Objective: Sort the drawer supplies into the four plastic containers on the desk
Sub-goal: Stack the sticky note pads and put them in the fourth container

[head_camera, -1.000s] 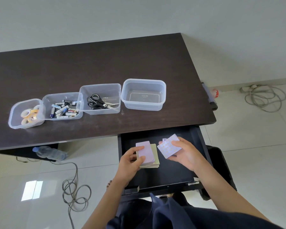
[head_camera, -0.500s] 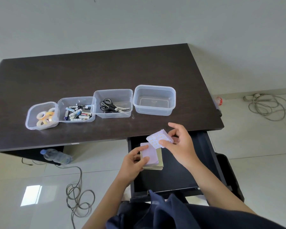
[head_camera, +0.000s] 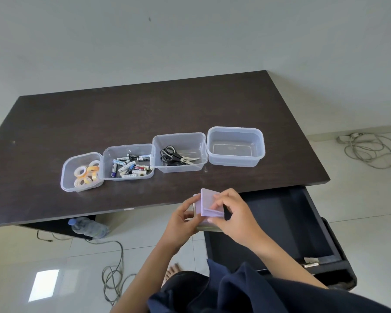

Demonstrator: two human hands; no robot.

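Note:
Both hands hold a stack of pale purple sticky-note pads at the desk's front edge, left of the open drawer. My left hand grips the stack from the left and below. My right hand pinches it from the right and on top. Four clear plastic containers stand in a row on the dark desk: one with tape rolls, one with batteries, one with scissors, and an empty one at the right.
The drawer sticks out to the right of my hands, its inside dark. A water bottle lies on the floor under the desk. Cables coil on the tiles at the left, more cable at the right.
Both hands rose from the drawer toward the desk's edge. The right hand brought its purple pad onto the stack in the left hand, and both now hold it together.

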